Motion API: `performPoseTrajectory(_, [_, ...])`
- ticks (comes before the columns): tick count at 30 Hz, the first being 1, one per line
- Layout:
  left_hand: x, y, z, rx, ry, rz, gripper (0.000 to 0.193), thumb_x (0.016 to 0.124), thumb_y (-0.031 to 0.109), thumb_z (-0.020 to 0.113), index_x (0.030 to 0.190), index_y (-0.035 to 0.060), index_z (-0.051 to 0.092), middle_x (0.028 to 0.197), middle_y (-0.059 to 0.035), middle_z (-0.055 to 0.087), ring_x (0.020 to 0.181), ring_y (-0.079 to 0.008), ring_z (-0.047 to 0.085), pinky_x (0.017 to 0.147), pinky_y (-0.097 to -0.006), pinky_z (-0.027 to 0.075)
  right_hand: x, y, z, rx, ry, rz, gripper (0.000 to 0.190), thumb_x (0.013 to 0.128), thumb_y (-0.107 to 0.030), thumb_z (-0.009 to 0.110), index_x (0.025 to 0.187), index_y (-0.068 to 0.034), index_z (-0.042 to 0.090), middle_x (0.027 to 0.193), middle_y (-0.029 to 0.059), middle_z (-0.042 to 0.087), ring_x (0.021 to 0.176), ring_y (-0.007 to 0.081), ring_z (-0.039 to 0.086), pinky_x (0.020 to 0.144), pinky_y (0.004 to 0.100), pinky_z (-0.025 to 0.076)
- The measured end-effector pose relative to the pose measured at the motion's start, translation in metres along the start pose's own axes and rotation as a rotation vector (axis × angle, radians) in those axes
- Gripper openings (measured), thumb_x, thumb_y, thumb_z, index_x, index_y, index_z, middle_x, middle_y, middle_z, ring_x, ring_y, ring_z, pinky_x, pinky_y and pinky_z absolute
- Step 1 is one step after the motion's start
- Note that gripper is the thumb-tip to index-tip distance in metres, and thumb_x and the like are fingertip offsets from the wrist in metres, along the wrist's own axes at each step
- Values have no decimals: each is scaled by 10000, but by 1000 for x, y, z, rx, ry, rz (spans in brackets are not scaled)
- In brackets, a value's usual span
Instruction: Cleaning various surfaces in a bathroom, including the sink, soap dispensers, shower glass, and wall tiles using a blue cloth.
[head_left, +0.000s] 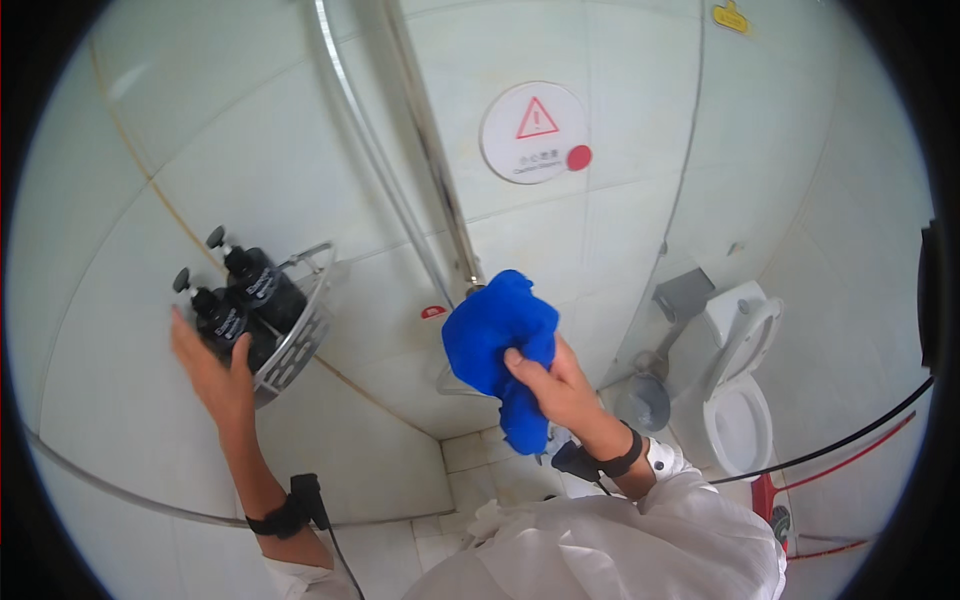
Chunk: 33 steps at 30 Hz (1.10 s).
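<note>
My right hand (559, 382) grips a bunched blue cloth (499, 330), its thumb pressed on top and one end hanging below. On the left, my left hand (217, 375) is at the nearer of two black pump bottles, thumb and fingers spread; whether it touches is unclear. This nearer pump bottle (225, 319) and the farther pump bottle (266, 289) stand side by side in a metal corner shelf (296, 349) on the tiled wall. Both bottles bear pale writing.
A metal shower pipe (431, 142) and a silver hose (367, 150) run down the wall beside a round warning sign (534, 135). Right of them are a glass edge (686, 165), a grey bin (646, 401) and a toilet (739, 420) with its lid raised. A red-handled tool (765, 495) is at lower right.
</note>
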<state>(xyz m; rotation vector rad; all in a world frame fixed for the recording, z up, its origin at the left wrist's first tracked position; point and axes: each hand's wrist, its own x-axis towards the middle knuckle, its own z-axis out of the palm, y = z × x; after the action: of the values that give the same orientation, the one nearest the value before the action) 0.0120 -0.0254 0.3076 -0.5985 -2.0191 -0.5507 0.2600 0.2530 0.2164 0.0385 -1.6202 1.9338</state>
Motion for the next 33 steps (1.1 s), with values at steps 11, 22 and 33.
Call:
performPoseTrajectory(11, [-102, 173, 9, -556, -161, 122, 269, 798, 27, 740, 1024, -10, 599, 1005, -146, 633, 929, -282, 618, 791, -366, 501, -36, 16, -87, -46, 368, 92, 513, 970, -141, 550, 1428, 13, 378, 1292, 77, 543, 1170, 154, 500, 1024, 309, 381])
performPoseTrajectory(22, [-217, 222, 64, -1952, -1379, -1211, 433, 1044, 324, 412, 1346, 16, 447, 1218, -126, 602, 1105, -241, 605, 1000, -393, 474, -63, 34, -80, -830, -345, -288, 506, 746, -4, 589, 1251, -27, 559, 1340, 172, 510, 1304, 357, 427, 1079, 501, 291])
performPoseTrajectory(33, [-229, 193, 55, -2014, -1342, -930, 584, 1024, 390, 382, 1492, 63, 259, 1533, -151, 295, 1418, -331, 295, 1135, -604, 252, -107, 24, -53, -866, -203, -117, 461, 841, -89, 613, 1295, -36, 547, 1427, 178, 444, 1372, 364, 362, 1132, 493, 247])
